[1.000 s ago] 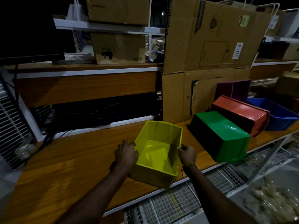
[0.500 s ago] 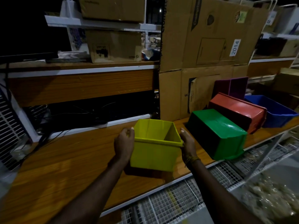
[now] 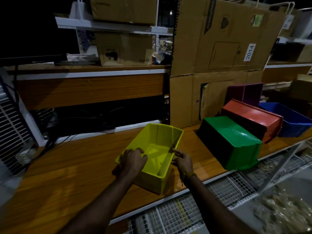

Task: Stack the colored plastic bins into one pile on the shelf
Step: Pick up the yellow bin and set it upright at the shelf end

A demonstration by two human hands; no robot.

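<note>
A yellow bin [image 3: 157,144] sits open side up on the wooden shelf [image 3: 67,166], near its front edge. My left hand [image 3: 132,162] grips the bin's near left rim, fingers curled inside. My right hand [image 3: 182,161] holds the near right rim. To the right, a green bin [image 3: 231,141] lies upside down. Behind the green one, a red bin [image 3: 253,117] also lies overturned. A blue bin [image 3: 293,120] stands open side up at the far right. A purple bin [image 3: 244,93] leans on its side against the cardboard.
Large cardboard boxes [image 3: 219,48] rise behind the bins. An upper wooden shelf [image 3: 84,71] carries another box [image 3: 125,48]. Cables [image 3: 42,146] trail at the back left. Wire mesh baskets [image 3: 219,191] sit below the shelf's front edge.
The yellow bin was lifted and tilted upright half a second ago. Now it is back down on the shelf, open side up, with both hands still on its rim.
</note>
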